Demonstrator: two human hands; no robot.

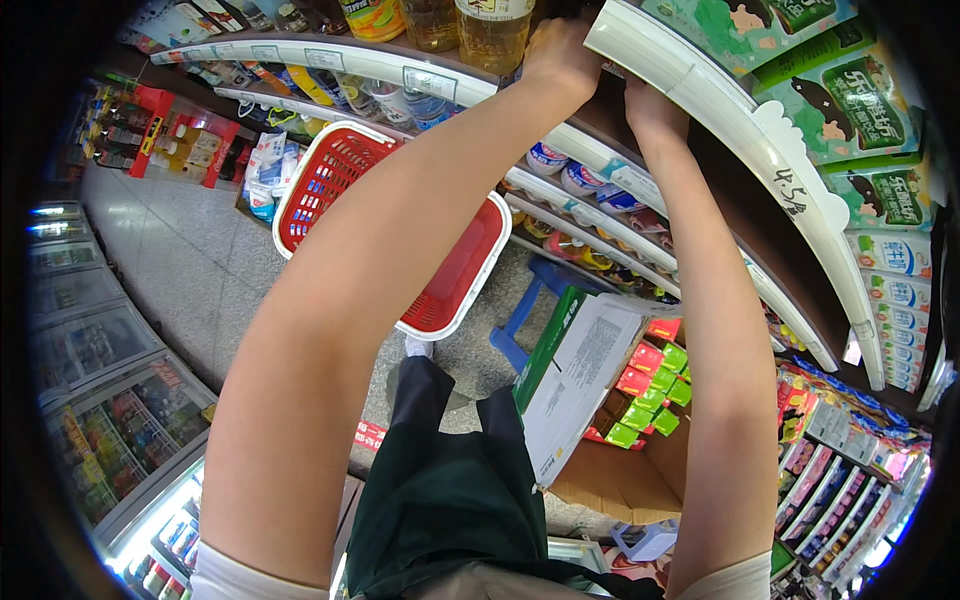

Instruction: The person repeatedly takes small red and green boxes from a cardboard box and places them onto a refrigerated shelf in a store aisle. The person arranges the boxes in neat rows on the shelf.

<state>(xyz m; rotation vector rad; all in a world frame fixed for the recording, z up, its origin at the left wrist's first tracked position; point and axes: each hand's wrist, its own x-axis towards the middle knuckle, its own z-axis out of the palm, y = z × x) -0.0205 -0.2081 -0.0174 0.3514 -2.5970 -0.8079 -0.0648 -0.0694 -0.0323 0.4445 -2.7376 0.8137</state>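
Note:
Both my hands reach into a dark shelf opening under an upper shelf with a white front edge [720,82]. My left hand [561,56] is beside a plastic bottle of amber liquid [491,49], its fingers turned away and hidden. Farther right, my right hand [655,112] goes in beneath the upper shelf's edge, which covers its fingers. Whether either hand holds something cannot be seen. Another bottle of amber liquid [430,26] and a bottle with a yellow-green label [373,19] stand farther left on that shelf.
A red shopping basket with a white rim [491,259] lies below my left arm. An opened cardboard box [622,480] contains several small red and green packs [651,390], beside a blue plastic stool [514,319]. Green drink packs [862,105] fill the upper shelf. Glass-topped freezers [97,322] line the left.

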